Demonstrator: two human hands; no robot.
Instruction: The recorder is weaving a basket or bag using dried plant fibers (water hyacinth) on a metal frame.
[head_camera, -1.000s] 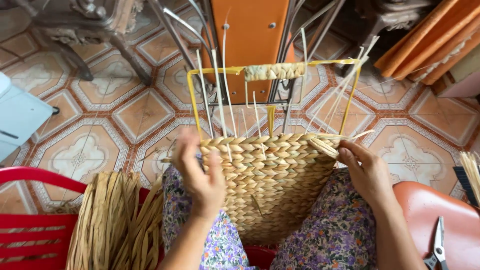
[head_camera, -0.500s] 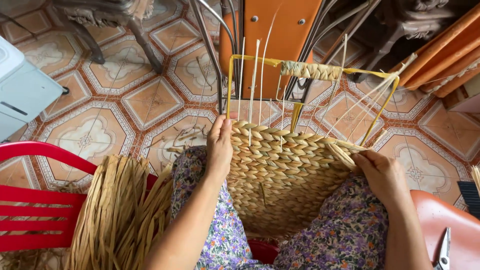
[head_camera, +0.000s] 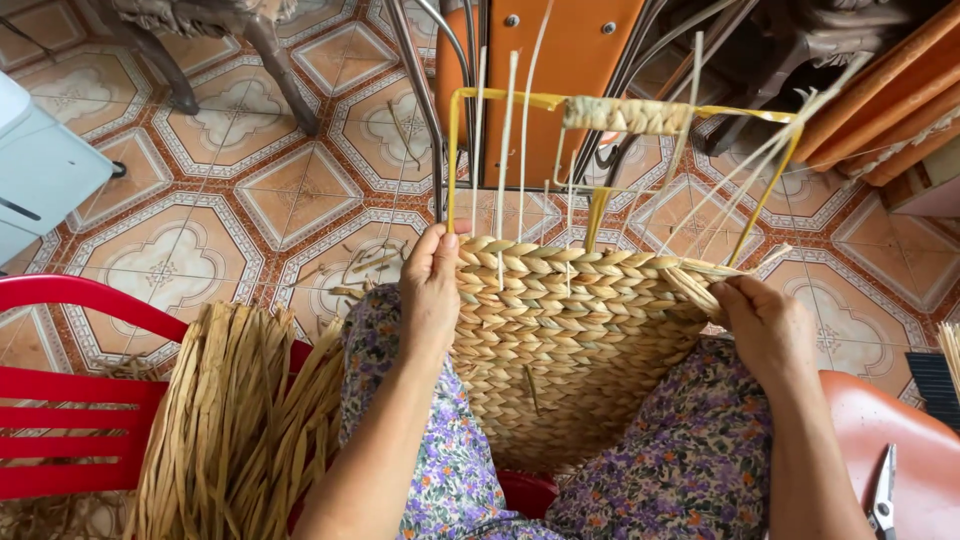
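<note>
The half-woven basket (head_camera: 560, 340) lies across the person's lap, its braided straw wall built partway up a yellow wire frame (head_camera: 620, 110) that stands above the weave; pale upright stakes (head_camera: 505, 150) rise through the top row. The left hand (head_camera: 430, 290) presses flat and closed against the basket's left edge at the frame's upright, steadying it; the right hand (head_camera: 765, 325) pinches the loose straw strand (head_camera: 700, 285) at the right end of the top row. To weave well here, I judge the strand should be drawn snug against the row below and kept evenly twisted, with the left hand bracing so the frame does not lean. A bundle of dried straw (head_camera: 240, 420) rests on a red chair (head_camera: 70, 400) to the left; scissors (head_camera: 882, 495) lie at the right.
</note>
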